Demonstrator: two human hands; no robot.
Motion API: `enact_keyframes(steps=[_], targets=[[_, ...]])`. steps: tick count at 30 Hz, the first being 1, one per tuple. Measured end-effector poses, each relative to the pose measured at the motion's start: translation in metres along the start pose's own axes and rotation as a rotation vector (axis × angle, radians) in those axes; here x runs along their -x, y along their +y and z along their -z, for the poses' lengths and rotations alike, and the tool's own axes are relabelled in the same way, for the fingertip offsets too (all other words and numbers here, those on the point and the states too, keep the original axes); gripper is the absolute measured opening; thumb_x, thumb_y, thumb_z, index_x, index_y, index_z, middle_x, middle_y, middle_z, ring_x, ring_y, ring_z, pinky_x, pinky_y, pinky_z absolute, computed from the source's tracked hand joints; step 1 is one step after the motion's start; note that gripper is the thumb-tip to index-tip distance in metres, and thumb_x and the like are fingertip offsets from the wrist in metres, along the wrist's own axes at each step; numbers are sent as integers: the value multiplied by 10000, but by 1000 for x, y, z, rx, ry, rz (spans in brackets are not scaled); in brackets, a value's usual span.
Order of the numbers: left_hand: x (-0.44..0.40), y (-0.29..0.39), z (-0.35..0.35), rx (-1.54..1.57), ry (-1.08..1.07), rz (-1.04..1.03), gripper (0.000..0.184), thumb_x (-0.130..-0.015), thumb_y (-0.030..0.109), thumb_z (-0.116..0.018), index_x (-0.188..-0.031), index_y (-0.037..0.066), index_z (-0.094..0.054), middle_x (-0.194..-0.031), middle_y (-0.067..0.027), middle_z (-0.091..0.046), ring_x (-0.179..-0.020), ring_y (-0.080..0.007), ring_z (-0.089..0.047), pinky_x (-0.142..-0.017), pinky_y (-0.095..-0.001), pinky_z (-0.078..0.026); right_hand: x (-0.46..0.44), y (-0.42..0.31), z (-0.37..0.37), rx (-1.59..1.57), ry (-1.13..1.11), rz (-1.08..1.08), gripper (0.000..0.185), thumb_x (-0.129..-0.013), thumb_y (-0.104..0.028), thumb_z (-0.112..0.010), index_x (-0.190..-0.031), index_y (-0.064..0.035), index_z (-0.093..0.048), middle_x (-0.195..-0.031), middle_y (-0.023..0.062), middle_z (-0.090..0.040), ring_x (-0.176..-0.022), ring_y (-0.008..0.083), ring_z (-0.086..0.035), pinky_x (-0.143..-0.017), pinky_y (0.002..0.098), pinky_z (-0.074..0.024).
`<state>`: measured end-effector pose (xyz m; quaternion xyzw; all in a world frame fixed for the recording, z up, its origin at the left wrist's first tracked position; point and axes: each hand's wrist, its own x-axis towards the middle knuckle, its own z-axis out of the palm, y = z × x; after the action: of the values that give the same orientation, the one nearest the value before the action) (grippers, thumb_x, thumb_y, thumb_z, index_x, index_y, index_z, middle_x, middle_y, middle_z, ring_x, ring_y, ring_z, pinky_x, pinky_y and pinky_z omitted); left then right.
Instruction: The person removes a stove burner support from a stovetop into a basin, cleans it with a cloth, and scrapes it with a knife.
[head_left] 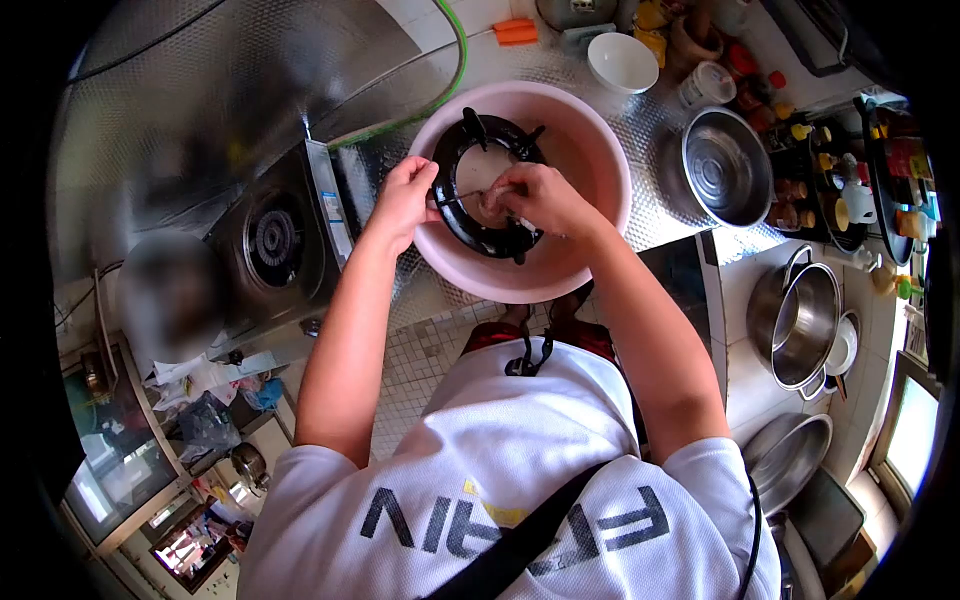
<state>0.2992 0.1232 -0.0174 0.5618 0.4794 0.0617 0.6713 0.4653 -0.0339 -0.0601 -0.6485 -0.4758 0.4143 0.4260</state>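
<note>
Nearest to me are two bare forearms reaching forward over one round pink basin (600, 150), and inside it, toward its left side, sits one black ring stand (463, 228), with at least four prongs that I can count. The left hand (401, 203) is at the ring's left edge, thumb and fingers brought in on it; the right hand (545, 203) is over the ring's opening, its fingers bunched round a small pale wad (493, 204). The ring's left edge comes close to the basin wall, while its right side leaves open room across the basin floor. Left of the basin, past a strip of counter, one stove (315, 215) shows one round burner (275, 238). On the right, one wide steel bowl (727, 168) stands apart from the basin, with bare metal counter (655, 205) between their rims; lower on that side there's one two-handled steel pot (795, 325) and one big steel pan (790, 460). Beyond the basin's far rim I see one white bowl (623, 63), some folded orange cloth (516, 32), and one green hose (459, 60) curving down to the left. Farther off, bottles and jars crowd the right-hand corner, too many to count surely.
</note>
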Motion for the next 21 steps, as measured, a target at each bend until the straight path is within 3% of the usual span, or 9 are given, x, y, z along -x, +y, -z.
enact_keyframes(steps=[2,3,7,9,11,14,17,21], targets=[[9,8,-7,23,32,46,204,-1034,267,-526,-1023,71,-579,-873,-10,-582,-729,-126,-559,-603,-301,-508,19,-22,-2,-428,-28,77,130,-837,-46,-699,-961,-32,-739,-957,100,-721,-914,194,-697,-849,328,-543],[3,0,-3,16,11,-10,202,-1035,268,-522,-1024,75,-579,-882,-9,-581,-727,-126,-553,-602,-303,-499,23,-26,-10,-295,26,285,156,-820,-51,-712,-972,-39,-741,-964,125,-712,-911,248,-699,-836,348,-544],[-19,-21,4,-64,0,-122,195,-1040,273,-508,-1028,90,-574,-885,-5,-570,-722,-125,-530,-572,-305,-462,22,-61,-73,-41,640,192,171,-780,-53,-726,-951,-55,-742,-945,176,-674,-898,362,-662,-815,392,-544],[-17,-13,2,-109,19,-76,196,-1041,276,-503,-1032,93,-571,-875,-3,-562,-725,-126,-530,-551,-309,-460,21,-65,-79,192,634,400,155,-752,-34,-750,-905,-35,-729,-950,143,-644,-861,330,-655,-775,401,-545],[-6,-3,0,-132,9,26,201,-1042,281,-501,-1034,92,-568,-868,-4,-556,-733,-126,-537,-537,-318,-477,35,-59,-75,267,532,457,141,-729,-23,-726,-869,-34,-722,-924,136,-647,-843,325,-655,-752,408,-548],[-2,-3,-4,-109,-9,19,222,-1043,298,-497,-1045,85,-558,-882,-9,-559,-759,-129,-565,-554,-343,-539,47,-32,-64,200,362,161,102,-723,-11,-674,-820,-18,-704,-854,150,-643,-848,344,-653,-757,413,-548],[0,-7,-6,-96,-7,4,224,-1043,296,-496,-1074,84,-560,-915,-14,-573,-779,-137,-576,-556,-343,-543,33,-36,-65,64,412,71,99,-754,-41,-695,-849,-25,-716,-895,181,-655,-831,374,-655,-762,435,-542],[-4,-10,-5,-98,29,-14,240,-1038,292,-504,-1082,67,-575,-905,-26,-585,-739,-138,-577,-530,-336,-526,18,-48,-81,55,628,120,115,-769,-78,-737,-862,-14,-715,-904,180,-672,-800,380,-666,-751,436,-538]])
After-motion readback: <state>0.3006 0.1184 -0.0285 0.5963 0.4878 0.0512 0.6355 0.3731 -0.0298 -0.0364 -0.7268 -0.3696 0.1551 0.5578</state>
